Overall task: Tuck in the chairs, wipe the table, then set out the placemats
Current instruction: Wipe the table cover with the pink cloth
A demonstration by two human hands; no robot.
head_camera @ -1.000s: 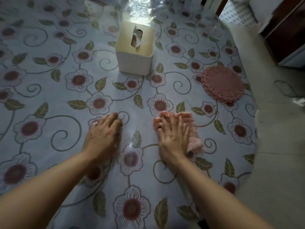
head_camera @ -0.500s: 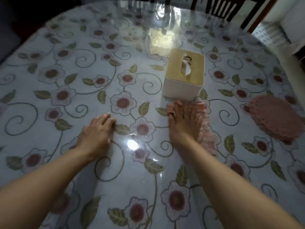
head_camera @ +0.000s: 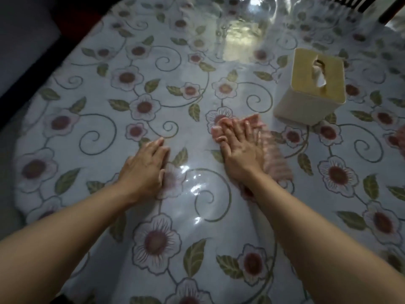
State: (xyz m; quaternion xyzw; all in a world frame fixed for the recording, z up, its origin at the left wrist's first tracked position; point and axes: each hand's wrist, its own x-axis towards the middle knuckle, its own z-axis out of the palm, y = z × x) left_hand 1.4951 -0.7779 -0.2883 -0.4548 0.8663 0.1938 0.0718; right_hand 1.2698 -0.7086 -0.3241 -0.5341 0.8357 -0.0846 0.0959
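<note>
the right hand (head_camera: 238, 150) lay flat on a pink cloth (head_camera: 271, 159), fingers straight and close together, pressing it onto the tabletop (head_camera: 92, 150) rather than gripping it. the cloth sat directly under that palm and spilled out past the hand's right side, its long axis running from the fingertips back toward the wrist, so it lay along the line of the forearm. the left hand (head_camera: 144, 167) rested flat and bare on the floral plastic cover just to the left, fingers straight, holding nothing, seemingly only bracing. the tissue box (head_camera: 311, 88) stood near the far right edge, close ahead and to the right of the cloth but apart from it. wiping looked to be the step in hand, and the broad unwiped stretch toward the left edge lay on the bare hand's side. a sliver of what was probably the pink placemats (head_camera: 402, 139) showed at the right edge.
</note>
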